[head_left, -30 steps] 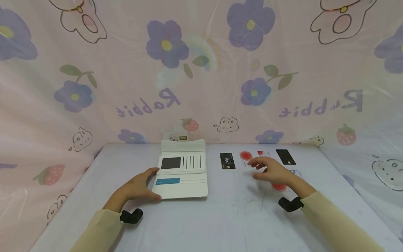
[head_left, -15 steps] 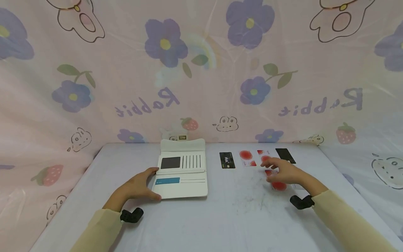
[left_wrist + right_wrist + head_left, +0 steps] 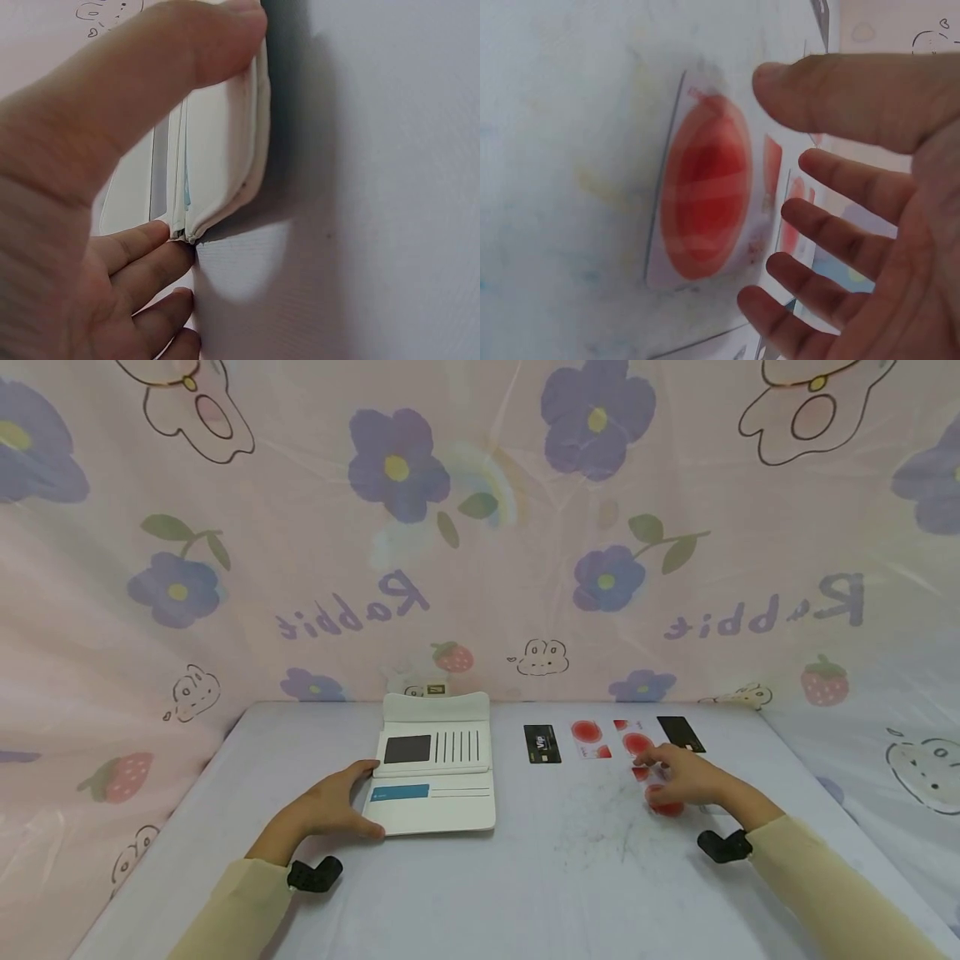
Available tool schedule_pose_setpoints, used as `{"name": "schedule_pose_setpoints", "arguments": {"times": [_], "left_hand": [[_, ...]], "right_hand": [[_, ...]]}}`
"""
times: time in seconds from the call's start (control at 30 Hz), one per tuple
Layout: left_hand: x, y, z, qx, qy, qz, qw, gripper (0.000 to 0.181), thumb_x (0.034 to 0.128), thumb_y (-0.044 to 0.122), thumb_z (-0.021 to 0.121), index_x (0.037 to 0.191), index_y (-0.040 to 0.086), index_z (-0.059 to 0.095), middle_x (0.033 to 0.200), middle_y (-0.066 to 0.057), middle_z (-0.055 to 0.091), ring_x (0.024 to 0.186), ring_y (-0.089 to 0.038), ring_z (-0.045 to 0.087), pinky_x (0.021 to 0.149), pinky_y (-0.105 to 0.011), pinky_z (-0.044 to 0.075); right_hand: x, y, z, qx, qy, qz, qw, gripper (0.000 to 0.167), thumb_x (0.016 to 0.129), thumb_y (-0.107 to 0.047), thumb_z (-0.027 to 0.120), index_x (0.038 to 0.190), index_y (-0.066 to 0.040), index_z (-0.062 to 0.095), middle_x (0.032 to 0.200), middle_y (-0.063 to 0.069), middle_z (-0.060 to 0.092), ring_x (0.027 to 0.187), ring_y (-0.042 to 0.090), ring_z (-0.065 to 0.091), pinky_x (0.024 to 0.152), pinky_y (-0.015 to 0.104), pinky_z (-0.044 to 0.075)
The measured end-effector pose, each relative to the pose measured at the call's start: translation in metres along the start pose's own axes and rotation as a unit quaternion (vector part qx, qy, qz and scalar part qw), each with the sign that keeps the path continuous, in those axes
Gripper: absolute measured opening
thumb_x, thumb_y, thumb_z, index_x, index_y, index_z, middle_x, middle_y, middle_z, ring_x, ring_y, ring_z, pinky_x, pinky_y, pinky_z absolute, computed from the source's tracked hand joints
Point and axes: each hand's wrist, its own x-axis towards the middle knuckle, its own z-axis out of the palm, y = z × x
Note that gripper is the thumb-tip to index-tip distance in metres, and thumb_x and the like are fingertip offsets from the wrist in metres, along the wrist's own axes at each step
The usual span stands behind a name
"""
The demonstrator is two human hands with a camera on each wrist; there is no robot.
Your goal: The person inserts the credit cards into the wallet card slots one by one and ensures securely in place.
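An unfolded white wallet (image 3: 453,814) lies left of centre, with card slots, a dark window and a blue card (image 3: 400,792) in its lower half. My left hand (image 3: 322,806) rests at its left side, thumb at the near corner and fingertips touching the edge. In the left wrist view, the thumb (image 3: 225,45) extends over the wallet's edge (image 3: 259,127). My right hand (image 3: 686,777) hovers over a white card with a red circle (image 3: 705,187). Its fingers are spread and apart from that card, which it partly covers in the head view.
Beyond the right hand lie a black VIP card (image 3: 542,744), two red-and-white cards (image 3: 591,739) (image 3: 636,742) and a plain black card (image 3: 681,734). Part of another pale card (image 3: 714,810) shows under the right wrist. A printed cloth hangs behind the white table (image 3: 525,893).
My right hand has moved right and toward the near side, from the far red-and-white cards to the nearer one. My left hand and the wallet stay in place.
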Motion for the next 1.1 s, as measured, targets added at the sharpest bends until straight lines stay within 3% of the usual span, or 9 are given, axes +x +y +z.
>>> {"name": "schedule_pose_setpoints", "arguments": {"times": [0.27, 0.8, 1.1], "left_hand": [[0.0009, -0.0014, 0.0003, -0.005, -0.001, 0.002, 1.0000, 0.115, 0.0545, 0.048, 0.089, 0.148, 0.012, 0.033, 0.152, -0.018, 0.038, 0.140, -0.041, 0.034, 0.108, -0.061, 0.033], [0.0008, -0.0012, -0.0008, 0.003, -0.002, 0.005, 1.0000, 0.115, 0.0553, 0.049, 0.089, 0.148, 0.012, 0.033, 0.152, -0.018, 0.038, 0.140, -0.040, 0.034, 0.109, -0.060, 0.032], [0.0026, -0.0034, 0.0000, 0.002, -0.004, 0.004, 1.0000, 0.115, 0.0549, 0.050, 0.088, 0.149, 0.013, 0.033, 0.152, -0.017, 0.038, 0.140, -0.040, 0.034, 0.109, -0.060, 0.033]], "right_hand": [[0.0001, -0.0012, 0.0023, -0.006, -0.010, 0.032, 0.9994, 0.053, 0.070, -0.019, 0.083, 0.119, -0.011, 0.063, 0.117, 0.017, 0.055, 0.106, 0.034, 0.051, 0.084, 0.052, 0.054], [0.0039, 0.0006, 0.0014, -0.022, -0.013, 0.025, 0.9994, 0.055, 0.069, -0.018, 0.083, 0.119, -0.012, 0.062, 0.111, 0.016, 0.052, 0.097, 0.029, 0.049, 0.073, 0.041, 0.055], [0.0072, 0.0029, 0.0025, -0.026, -0.016, 0.025, 0.9992, 0.053, 0.067, -0.017, 0.084, 0.115, -0.013, 0.062, 0.112, 0.017, 0.054, 0.099, 0.032, 0.050, 0.073, 0.045, 0.055]]}}
